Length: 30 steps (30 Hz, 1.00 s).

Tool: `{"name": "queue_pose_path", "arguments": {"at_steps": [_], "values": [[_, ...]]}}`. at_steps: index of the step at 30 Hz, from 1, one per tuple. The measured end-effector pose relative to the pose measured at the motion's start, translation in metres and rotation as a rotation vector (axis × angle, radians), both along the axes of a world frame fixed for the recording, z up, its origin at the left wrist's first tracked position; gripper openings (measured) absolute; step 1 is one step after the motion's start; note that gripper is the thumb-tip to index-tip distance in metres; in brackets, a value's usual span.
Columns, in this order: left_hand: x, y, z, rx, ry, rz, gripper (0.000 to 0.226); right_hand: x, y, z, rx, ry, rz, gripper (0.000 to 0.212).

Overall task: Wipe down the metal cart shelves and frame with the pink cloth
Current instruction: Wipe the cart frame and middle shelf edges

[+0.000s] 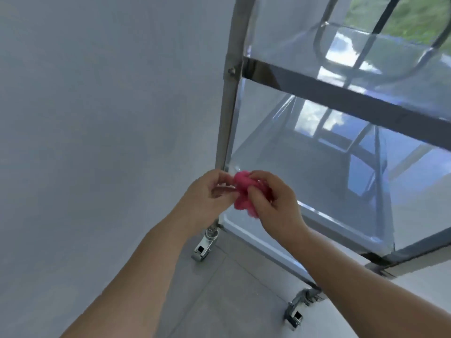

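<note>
As the pink cloth (240, 192) is pinched, bunched, by left hand (210, 192) and right hand (272, 200) beside the cart post (225, 132), it is judged soft, light and best gripped wadded.

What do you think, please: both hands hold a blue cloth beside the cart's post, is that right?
Not quite: the cloth is pink, not blue. The head view shows the left hand and right hand holding it beside the cart's post.
</note>
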<state>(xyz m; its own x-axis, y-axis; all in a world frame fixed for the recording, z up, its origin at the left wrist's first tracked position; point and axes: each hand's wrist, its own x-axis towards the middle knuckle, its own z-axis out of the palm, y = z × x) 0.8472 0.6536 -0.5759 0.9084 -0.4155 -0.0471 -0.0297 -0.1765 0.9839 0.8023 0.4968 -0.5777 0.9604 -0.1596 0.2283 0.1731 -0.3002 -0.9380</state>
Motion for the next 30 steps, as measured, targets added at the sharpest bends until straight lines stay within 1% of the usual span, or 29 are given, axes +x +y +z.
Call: {"name": "queue_pose_path", "arguments": {"at_steps": [1, 2, 4, 5, 6, 7, 9, 11, 14, 16, 18, 20, 24, 26, 30], "values": [[-0.007, 0.007, 0.017, -0.014, 0.025, 0.028, 0.023, -0.005, 0.012, 0.02, 0.099, 0.088, 0.01, 0.017], [-0.013, 0.013, 0.039, -0.01, 0.034, 0.052, 0.027, -0.008, 0.022, 0.041, 0.148, 0.152, 0.034, 0.018], [-0.024, 0.027, 0.09, 0.035, 0.032, 0.104, 0.029, -0.017, 0.039, 0.083, 0.177, 0.245, 0.1, 0.015], [-0.028, 0.034, 0.118, 0.08, 0.001, 0.119, 0.026, -0.021, 0.046, 0.105, 0.207, 0.287, 0.114, 0.013], [-0.033, 0.04, 0.145, 0.133, -0.032, 0.124, 0.02, -0.026, 0.052, 0.13, 0.258, 0.334, 0.122, 0.015], [-0.039, 0.045, 0.173, 0.175, -0.052, 0.123, 0.013, -0.031, 0.056, 0.157, 0.315, 0.384, 0.139, 0.022], [-0.054, 0.051, 0.232, 0.205, -0.026, 0.124, 0.009, -0.044, 0.059, 0.214, 0.382, 0.466, 0.193, 0.034], [-0.071, 0.05, 0.292, 0.236, 0.007, 0.127, 0.008, -0.061, 0.057, 0.273, 0.371, 0.521, 0.255, 0.038], [-0.098, 0.038, 0.385, 0.27, -0.005, 0.127, 0.013, -0.085, 0.043, 0.363, 0.354, 0.554, 0.34, 0.038], [-0.119, 0.026, 0.438, 0.281, -0.024, 0.145, 0.011, -0.1, 0.024, 0.407, 0.298, 0.537, 0.362, 0.047], [-0.138, 0.013, 0.481, 0.34, -0.115, 0.193, 0.008, -0.114, 0.0, 0.446, 0.205, 0.473, 0.329, 0.049], [-0.158, 0.0, 0.512, 0.351, -0.172, 0.249, 0.008, -0.13, -0.025, 0.475, 0.171, 0.42, 0.268, 0.039], [-0.191, -0.029, 0.537, 0.274, -0.18, 0.303, 0.007, -0.164, -0.072, 0.51, 0.265, 0.357, 0.216, 0.017], [-0.204, -0.044, 0.535, 0.218, -0.164, 0.263, 0.007, -0.183, -0.09, 0.513, 0.286, 0.326, 0.137, 0.014], [-0.221, -0.075, 0.518, 0.084, -0.068, 0.118, 0.007, -0.219, -0.115, 0.51, 0.316, 0.286, -0.034, 0.015]]}}
